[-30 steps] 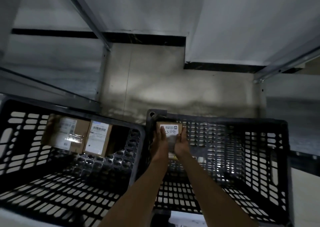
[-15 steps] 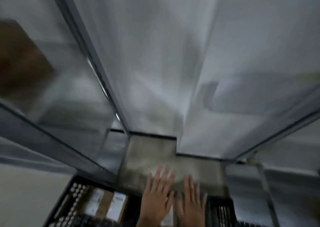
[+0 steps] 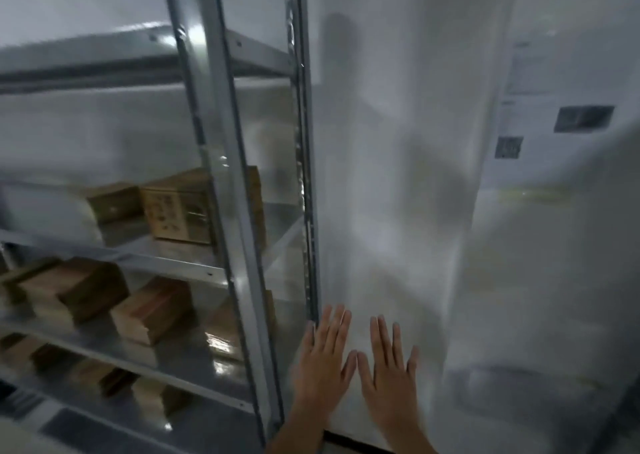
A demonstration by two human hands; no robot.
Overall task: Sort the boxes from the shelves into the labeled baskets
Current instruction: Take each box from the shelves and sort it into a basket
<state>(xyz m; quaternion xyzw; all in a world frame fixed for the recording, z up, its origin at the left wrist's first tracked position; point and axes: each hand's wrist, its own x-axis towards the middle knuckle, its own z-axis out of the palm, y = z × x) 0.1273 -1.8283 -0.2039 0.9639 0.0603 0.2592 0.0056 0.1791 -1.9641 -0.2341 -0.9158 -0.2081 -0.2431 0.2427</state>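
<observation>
Head view: your left hand (image 3: 323, 360) and right hand (image 3: 389, 372) sit at the lower centre of the frame. They are side by side with their backs to the camera. The fingers are straight and fanned, the thumbs nearly meet, and neither hand holds anything. In front of them is only a pale wall (image 3: 398, 183).

Everything you need lies to their left. The boxes (image 3: 152, 309) rest on the shelves (image 3: 173, 268), filling the left half of the frame, past the grey front upright (image 3: 221, 162). Your left hand is the nearer one, with its outer edge just beside the thinner rear upright (image 3: 308, 211).

The closest box (image 3: 220, 325) sits at about hand level, partly hidden behind the front upright. The frame is too blurred to read its label or its long axis. The two boxes further left seem to run from lower left to upper right.

I'd reach leftward, going round the front upright and leading with the left hand. No basket is in view.
</observation>
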